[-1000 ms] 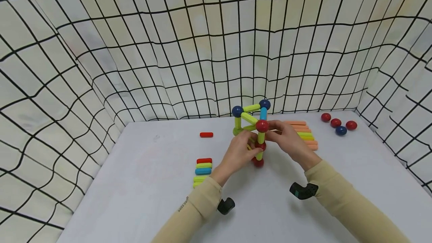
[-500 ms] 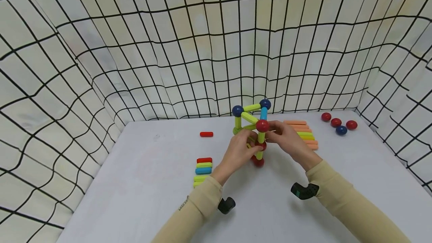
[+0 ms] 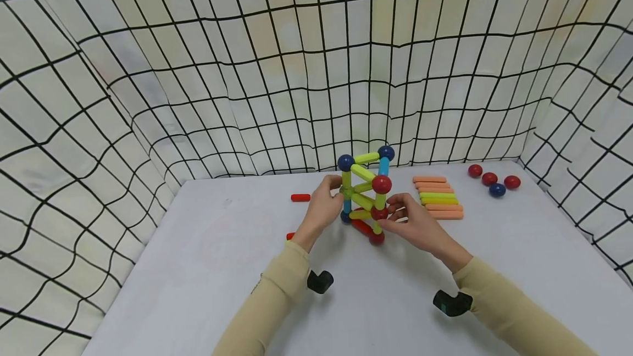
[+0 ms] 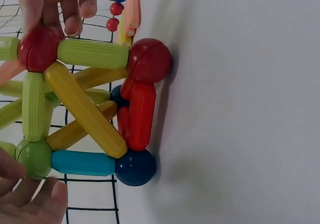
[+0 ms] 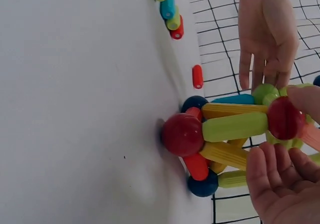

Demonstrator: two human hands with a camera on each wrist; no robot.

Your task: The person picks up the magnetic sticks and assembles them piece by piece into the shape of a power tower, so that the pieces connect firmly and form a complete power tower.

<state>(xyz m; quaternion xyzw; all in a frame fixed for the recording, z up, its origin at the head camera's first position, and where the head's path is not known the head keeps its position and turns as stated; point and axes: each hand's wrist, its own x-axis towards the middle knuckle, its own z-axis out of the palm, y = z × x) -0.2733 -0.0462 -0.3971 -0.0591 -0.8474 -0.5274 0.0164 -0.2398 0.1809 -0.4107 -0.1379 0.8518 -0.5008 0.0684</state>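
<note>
Frame (image 3: pixel 363 202) stands upright on the desk (image 3: pixel 207 257), between the two hands. Its feet are a red ball (image 5: pixel 182 135) in front and two blue balls, one the left foot ball (image 4: pixel 136 168); the three-point base probably limits rocking. Red rods tie the feet together. The yellow diagonal (image 4: pixel 87 111) crosses the near side from the mid ball (image 4: pixel 39 49) down to the left foot ball, likely as a brace against skewing.

Left hand (image 3: pixel 323 207): fingers drawn in on the green ball (image 4: pixel 35 159), thumb on one side, fingertips on the other, sitting right above the blue rod (image 4: pixel 84 163). Grip looks light.

Right hand (image 3: pixel 417 229): thumb against the mid ball, which is red, index close behind it, so I read a pinch; exact index contact is hard to see. Other fingers half curled, off the ball, holding nothing.

Both grips are on balls at mid height, on opposite uprights. My guess: that steadies the joints, since the rods look like they only meet the balls at their ends and could pull loose under a twist.

Spare orange rods (image 3: pixel 445 215) and spare balls (image 3: pixel 489 179) sit off to the right, loose red rod (image 3: pixel 300 198) on the left, all clear of the frame
</note>
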